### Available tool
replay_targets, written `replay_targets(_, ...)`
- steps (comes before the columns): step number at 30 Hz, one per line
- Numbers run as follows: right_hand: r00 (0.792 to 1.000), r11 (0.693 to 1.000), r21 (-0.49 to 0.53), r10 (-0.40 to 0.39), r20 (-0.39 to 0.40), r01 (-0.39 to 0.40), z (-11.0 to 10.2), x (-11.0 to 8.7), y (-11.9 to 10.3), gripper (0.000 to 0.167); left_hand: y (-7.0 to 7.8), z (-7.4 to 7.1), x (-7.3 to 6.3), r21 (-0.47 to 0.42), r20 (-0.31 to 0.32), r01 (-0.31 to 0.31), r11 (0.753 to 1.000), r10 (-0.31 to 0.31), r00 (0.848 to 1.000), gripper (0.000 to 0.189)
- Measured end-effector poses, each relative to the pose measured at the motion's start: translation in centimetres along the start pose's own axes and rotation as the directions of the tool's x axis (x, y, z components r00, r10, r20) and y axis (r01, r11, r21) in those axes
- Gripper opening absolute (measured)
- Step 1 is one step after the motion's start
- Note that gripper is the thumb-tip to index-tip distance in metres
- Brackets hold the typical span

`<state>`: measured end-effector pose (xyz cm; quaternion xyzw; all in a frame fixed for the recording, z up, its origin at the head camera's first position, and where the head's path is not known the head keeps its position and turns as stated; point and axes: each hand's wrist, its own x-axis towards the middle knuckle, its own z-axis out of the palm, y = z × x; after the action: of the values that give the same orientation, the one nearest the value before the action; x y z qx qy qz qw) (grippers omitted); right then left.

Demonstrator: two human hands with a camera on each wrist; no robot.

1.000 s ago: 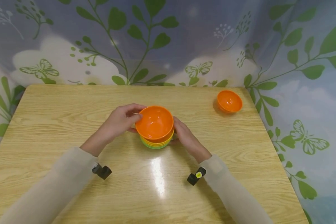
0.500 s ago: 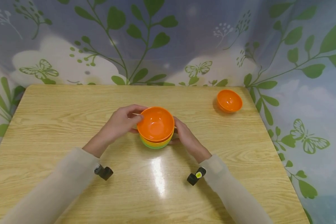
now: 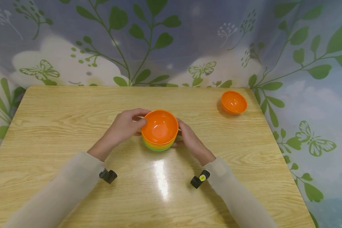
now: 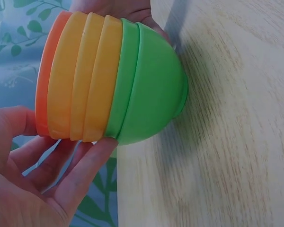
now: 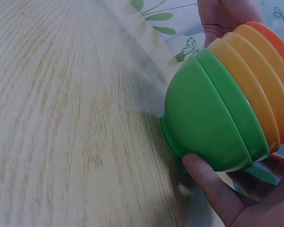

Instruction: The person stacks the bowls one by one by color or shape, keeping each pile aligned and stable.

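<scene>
An orange bowl (image 3: 159,127) sits at the top of an upright nested stack near the middle of the table. Beneath it are several yellow bowls (image 4: 80,80), with green bowls (image 5: 203,109) at the bottom. My left hand (image 3: 125,126) pinches the orange bowl's left rim, thumb on the inside edge, while its other fingers lie along the stack's side. Cupped round the right side, my right hand (image 3: 192,139) holds the stack, one finger against the lowest green bowl near its foot. The bowls hide part of both hands' fingers in the head view.
A second orange bowl (image 3: 233,103) stands at the table's far right corner. The wooden table (image 3: 74,104) meets a leaf-printed cloth (image 3: 188,38) at the back and right. Small black cameras (image 3: 109,176) are on both wrists.
My left hand has moved slightly right and toward me with the orange bowl, which now sits lower and more squarely in the stack. The right hand has stayed in place.
</scene>
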<state>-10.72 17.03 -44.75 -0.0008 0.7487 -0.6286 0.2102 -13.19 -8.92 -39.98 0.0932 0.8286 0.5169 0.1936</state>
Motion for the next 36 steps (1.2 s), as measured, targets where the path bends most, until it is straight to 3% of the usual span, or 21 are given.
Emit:
replay_targets(9,1.000,1.000,0.002,-0.020,0.005,0.020,-0.11,-0.02,0.17,0.060,0.49,0.11,-0.14,0.068,-0.043,-0.006,0.998,0.009,0.999,0.041)
replay_targets(24,1.000,1.000,0.019,0.016,0.003,-0.016,-0.26,0.18,0.23,0.064,0.54,0.46,0.09,0.216,-0.103,-0.074,0.973,0.099,0.990,0.039)
replay_targets(36,1.000,0.999,-0.014,0.029,0.005,-0.029,-0.41,-0.07,0.24,0.075,-0.20,0.96,0.09,0.206,-0.091,-0.094,0.974,0.115,0.989,0.041)
